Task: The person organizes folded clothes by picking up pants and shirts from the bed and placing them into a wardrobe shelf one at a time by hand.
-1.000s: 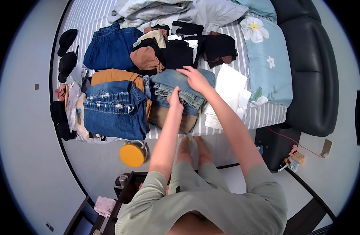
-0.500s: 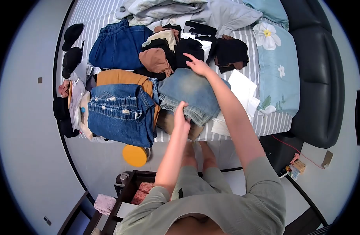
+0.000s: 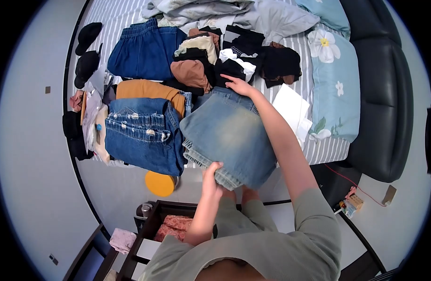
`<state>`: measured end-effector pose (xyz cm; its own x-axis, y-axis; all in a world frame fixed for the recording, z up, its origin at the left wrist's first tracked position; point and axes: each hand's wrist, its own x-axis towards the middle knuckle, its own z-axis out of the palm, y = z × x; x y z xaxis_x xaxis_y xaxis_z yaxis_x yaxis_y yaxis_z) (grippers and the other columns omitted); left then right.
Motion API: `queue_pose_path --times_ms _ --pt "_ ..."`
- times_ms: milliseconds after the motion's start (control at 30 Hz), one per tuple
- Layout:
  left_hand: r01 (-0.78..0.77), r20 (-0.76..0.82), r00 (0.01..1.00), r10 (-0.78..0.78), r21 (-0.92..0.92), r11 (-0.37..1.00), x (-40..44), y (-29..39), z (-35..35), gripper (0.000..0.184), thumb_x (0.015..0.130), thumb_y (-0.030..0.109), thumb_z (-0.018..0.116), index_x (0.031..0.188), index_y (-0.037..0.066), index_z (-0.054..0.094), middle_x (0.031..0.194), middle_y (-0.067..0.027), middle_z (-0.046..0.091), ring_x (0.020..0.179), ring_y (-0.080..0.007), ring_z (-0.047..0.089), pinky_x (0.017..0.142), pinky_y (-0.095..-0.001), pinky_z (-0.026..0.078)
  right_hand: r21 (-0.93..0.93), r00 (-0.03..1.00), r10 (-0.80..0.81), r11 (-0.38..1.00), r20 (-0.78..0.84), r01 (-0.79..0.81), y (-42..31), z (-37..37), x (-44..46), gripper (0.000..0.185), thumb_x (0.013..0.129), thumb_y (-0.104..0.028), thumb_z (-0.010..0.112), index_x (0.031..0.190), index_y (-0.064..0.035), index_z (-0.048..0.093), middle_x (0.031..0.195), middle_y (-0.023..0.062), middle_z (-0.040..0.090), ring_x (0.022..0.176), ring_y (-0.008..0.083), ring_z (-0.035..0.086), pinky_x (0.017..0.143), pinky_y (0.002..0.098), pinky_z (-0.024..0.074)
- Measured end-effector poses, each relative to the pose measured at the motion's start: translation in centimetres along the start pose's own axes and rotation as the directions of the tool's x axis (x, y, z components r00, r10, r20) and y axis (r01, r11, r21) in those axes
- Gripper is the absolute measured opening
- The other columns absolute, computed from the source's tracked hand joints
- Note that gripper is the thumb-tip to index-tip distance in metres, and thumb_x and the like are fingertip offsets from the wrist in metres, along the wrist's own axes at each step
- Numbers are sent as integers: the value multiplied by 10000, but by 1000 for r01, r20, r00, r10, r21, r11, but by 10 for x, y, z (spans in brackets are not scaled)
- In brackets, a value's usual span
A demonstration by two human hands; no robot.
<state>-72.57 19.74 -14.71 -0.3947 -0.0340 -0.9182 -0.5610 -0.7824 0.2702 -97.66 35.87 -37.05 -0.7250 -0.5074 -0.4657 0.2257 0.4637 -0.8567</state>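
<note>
Folded light-blue jeans point(image 3: 222, 133) with frayed hems lie across the near edge of the bed and partly hang over it. My left hand point(image 3: 212, 180) is closed around their frayed lower corner, thumb on top. At the far waistband end, my right hand point(image 3: 239, 86) has its fingers stretched out, touching the dark clothing point(image 3: 222, 72) beside the jeans. To the left is a darker blue denim garment point(image 3: 135, 133) with worn white patches, and tan folded trousers point(image 3: 149, 92) lie partly under it.
Dark-blue elastic-waist denim point(image 3: 145, 49), a brown bra cup point(image 3: 191, 74) and black folded clothes point(image 3: 280, 63) lie further back. White papers point(image 3: 290, 107) are at right. Black caps point(image 3: 88, 65) line the left edge. Below stand a yellow stool point(image 3: 160, 183) and an open drawer point(image 3: 152, 220).
The light-blue jeans have been pulled toward my body by my left hand, over the bed's edge, and more of their surface shows. My right hand has moved slightly nearer.
</note>
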Motion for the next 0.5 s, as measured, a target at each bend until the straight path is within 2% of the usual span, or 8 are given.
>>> queue_pose_path --times_ms 133,167,267,300,400,467,500 --pt "-45 -41 998 47 41 998 -8 1 -12 126 694 106 607 801 70 552 790 -24 536 777 -159 524 706 -311 416 11 999 34 999 -9 -34 2 9 -2 507 902 -191 504 1386 -227 358 903 52 594 818 118 524 803 253 424" --pt "-14 -85 996 20 66 998 -4 1 -17 120 693 102 605 794 73 547 772 -19 527 749 -154 520 679 -303 411 92 999 37 995 -17 -35 2 14 -3 531 891 -195 524 1390 -220 343 906 54 591 818 125 517 807 261 424" --pt "-65 -47 996 70 99 993 11 -6 -35 123 693 101 606 793 76 541 764 -15 522 735 -152 519 677 -301 414 -68 997 37 997 -70 -42 7 22 -15 554 878 -213 547 1389 -215 333 979 81 598 884 159 546 835 281 427" --pt "-72 -42 996 77 99 992 11 -8 -37 126 693 101 606 799 74 542 766 -16 524 734 -152 519 678 -301 414 -133 984 -36 991 -173 13 17 28 -19 582 836 -265 574 1371 -227 349 1126 179 587 935 297 595 840 362 452" --pt "-72 -34 997 75 77 994 11 -11 -44 178 696 77 595 858 61 524 782 -29 524 733 -154 521 667 -301 425 -77 963 77 992 -259 -100 -11 36 -60 578 830 -267 579 1362 -218 359 1165 181 569 1019 317 571 876 373 437" --pt "-40 -32 999 42 37 998 12 -13 -47 273 697 31 578 953 40 483 805 -52 519 734 -160 525 640 -304 443 -108 949 -36 994 -312 2 1 43 -76 550 819 -238 592 1327 -151 399 1158 188 570 1060 318 553 906 370 419" --pt "-45 -28 999 46 28 999 11 -14 -46 263 698 35 580 943 41 483 801 -51 519 727 -158 524 634 -303 442 -116 944 -71 993 -323 35 1 45 -84 542 817 -227 594 1318 -134 407 1158 189 569 1063 319 551 910 369 417"
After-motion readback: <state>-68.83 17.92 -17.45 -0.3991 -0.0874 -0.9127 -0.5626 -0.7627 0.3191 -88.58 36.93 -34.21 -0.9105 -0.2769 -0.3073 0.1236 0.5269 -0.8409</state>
